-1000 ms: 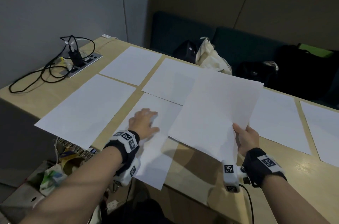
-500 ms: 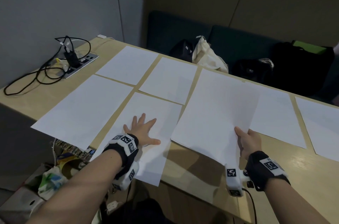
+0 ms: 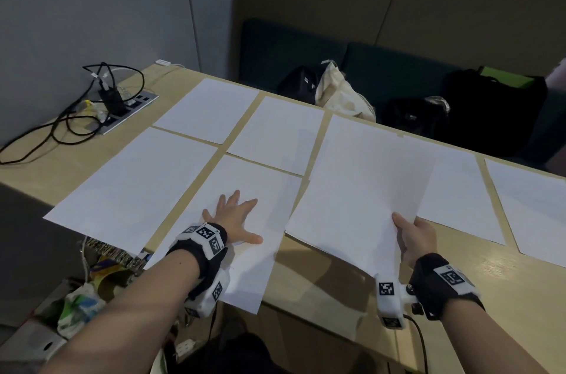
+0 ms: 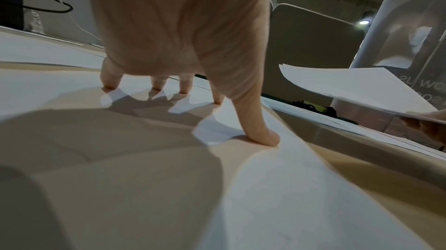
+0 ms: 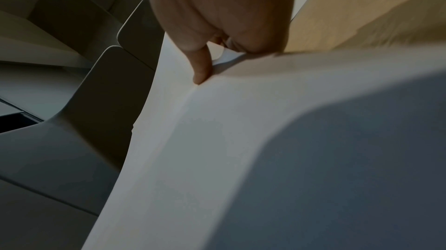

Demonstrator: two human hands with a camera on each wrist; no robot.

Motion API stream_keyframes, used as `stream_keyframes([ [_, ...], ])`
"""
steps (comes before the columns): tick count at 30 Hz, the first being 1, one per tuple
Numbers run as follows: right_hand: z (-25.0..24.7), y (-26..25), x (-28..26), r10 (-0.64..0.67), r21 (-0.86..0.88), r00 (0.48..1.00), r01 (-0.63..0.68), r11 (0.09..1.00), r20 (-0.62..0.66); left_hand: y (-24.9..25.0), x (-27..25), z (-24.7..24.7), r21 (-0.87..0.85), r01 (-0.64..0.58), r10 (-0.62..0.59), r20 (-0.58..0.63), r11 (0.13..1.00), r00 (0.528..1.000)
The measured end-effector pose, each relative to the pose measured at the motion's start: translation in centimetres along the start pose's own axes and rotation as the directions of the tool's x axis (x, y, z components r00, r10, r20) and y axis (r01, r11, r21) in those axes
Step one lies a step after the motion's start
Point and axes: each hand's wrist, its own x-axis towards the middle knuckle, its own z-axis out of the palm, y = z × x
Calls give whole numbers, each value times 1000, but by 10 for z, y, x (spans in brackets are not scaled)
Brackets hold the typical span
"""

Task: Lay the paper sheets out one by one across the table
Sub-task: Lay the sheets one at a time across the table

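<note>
Down at the lower middle of the head view, the person's left hand (image 3: 234,220) lies flat with fingers spread wide, pressing a plain white paper sheet (image 3: 245,214) onto the pale wooden table (image 3: 337,275); its near end hangs over the table's edge. In the left wrist view the fingertips (image 4: 267,137) bear straight down on it. To the right, the right hand (image 3: 415,235) pinches the near edge of a thin stack of white sheets (image 3: 361,189), thumb on top, held just above the tabletop. Other white sheets already lie apart in rows toward the upper left and far right of the frame.

This paper looks light, limp and slick. I reckon it would slide or flutter if nudged, and crease if squeezed. Best taken at a corner or edge with a soft pinch, one sheet peeled off while the rest stay gripped.
</note>
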Motion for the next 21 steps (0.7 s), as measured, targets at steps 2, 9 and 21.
stream_keyframes([
  [2, 1, 0, 0, 3, 4, 1000, -3, 1000, 5, -1, 1, -1, -7, 0, 0, 5, 1000, 1000],
  [9, -1, 0, 1, 1, 23, 1000, -2, 1000, 17, -2, -1, -4, -5, -4, 4, 12, 1000, 1000],
  [21, -11, -2, -3, 0, -7, 986, 1, 1000, 170, 58, -4, -27, -575, -259, 150, -230, 776, 961],
])
